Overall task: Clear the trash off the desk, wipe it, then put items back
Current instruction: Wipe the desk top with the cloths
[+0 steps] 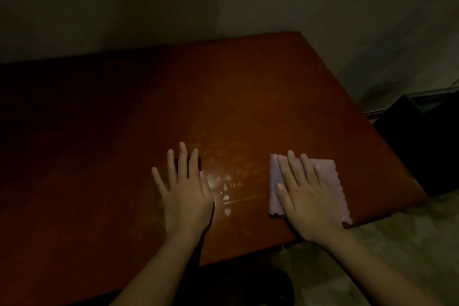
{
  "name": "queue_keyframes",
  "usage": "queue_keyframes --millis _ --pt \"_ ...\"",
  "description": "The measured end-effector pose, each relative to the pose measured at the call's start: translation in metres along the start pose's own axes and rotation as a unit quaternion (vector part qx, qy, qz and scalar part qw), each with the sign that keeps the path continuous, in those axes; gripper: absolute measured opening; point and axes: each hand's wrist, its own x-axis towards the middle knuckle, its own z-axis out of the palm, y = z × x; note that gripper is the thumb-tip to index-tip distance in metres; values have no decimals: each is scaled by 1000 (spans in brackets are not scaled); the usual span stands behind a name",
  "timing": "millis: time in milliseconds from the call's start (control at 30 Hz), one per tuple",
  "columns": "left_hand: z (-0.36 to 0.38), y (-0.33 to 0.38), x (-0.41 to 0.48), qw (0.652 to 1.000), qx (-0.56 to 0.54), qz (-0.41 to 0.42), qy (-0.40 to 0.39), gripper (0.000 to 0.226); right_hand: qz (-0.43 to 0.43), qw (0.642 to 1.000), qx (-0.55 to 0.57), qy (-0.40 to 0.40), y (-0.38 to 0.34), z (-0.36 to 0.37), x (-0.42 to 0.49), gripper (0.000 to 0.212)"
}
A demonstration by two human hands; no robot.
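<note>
A reddish-brown wooden desk (pixel 223 97) fills most of the dim view. A folded pale pink cloth (pixel 327 176) with a scalloped edge lies near the desk's front right corner. My right hand (pixel 308 196) presses flat on the cloth with straight fingers. To its left, my left hand (pixel 185 194) rests flat on the bare desk, fingers spread. Between the two hands the wood shows wet, shiny streaks (pixel 226 194).
Plain walls (pixel 323 7) meet in a corner behind the desk. A dark boxy object (pixel 422 131) stands on the floor to the right of the desk. A mottled floor (pixel 397 243) shows at the lower right.
</note>
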Motion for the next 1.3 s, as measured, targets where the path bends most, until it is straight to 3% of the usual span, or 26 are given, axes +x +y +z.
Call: queue_keyframes --millis 267,467,600,667,733,867,1000,1100,1200,1300 --pt "17 61 66 999 14 25 14 55 -35 999 29 3 8 -13 68 62" --pt "35 103 115 999 -5 -23 26 54 -59 998 14 12 38 -19 153 64" --pt "40 127 160 999 3 -32 14 57 -136 991 15 -1 49 -18 210 59" --pt "43 136 176 999 -5 -38 2 53 -150 989 12 -1 75 -23 224 61" --pt "46 141 184 999 -8 -48 7 55 -109 994 5 -5 117 -33 233 62" --pt "47 149 191 999 -12 -52 6 59 -10 1000 -8 -12 161 -45 233 61" --pt "44 152 194 998 -12 -59 19 59 111 993 16 31 120 -34 231 70" --pt "44 147 199 998 -3 -55 27 52 31 999 17 39 87 -21 196 63" --pt "44 144 191 999 9 -26 31 52 -73 997 4 26 98 -14 138 58" --pt "42 150 154 1000 1 2 23 53 -43 997 -57 29 153 -24 114 57"
